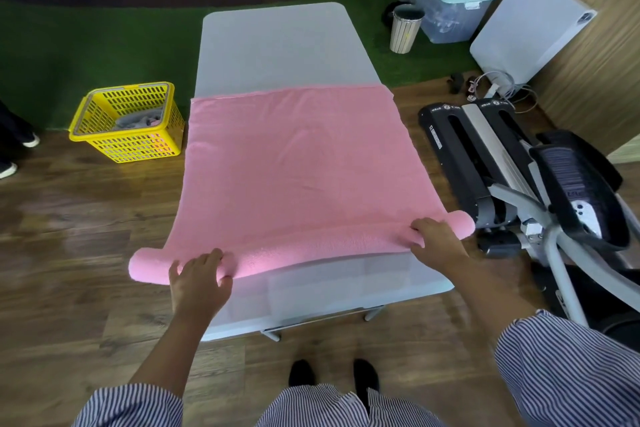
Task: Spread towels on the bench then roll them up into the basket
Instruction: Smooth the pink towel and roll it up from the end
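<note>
Towel: a pink towel [298,166] lies flat across the grey surface [284,42], its side edges overhanging so the full width sits smooth for rolling
Roll: the near edge is already turned into a thin tube [311,250] that runs side to side, both ends sticking out past the surface
Left hand [199,282]: palm down on the roll near its left end, fingers curled over the top; the grip is loosely closed on the rolled cloth, pressing more than pinching
Right hand [438,239]: set the same way near the right end, fingers hooked over the tube
Why spaced apart: hands placed wide likely keep the tube even, so one end does not run ahead
Stage: rolling looks barely begun, with most of the towel unrolled
Basket: a yellow basket [130,146] stands on the floor just left of the surface, within reach for dropping the roll; grey cloth [138,121] lies inside
Risk: the overhanging ends may sag and loosen
</note>
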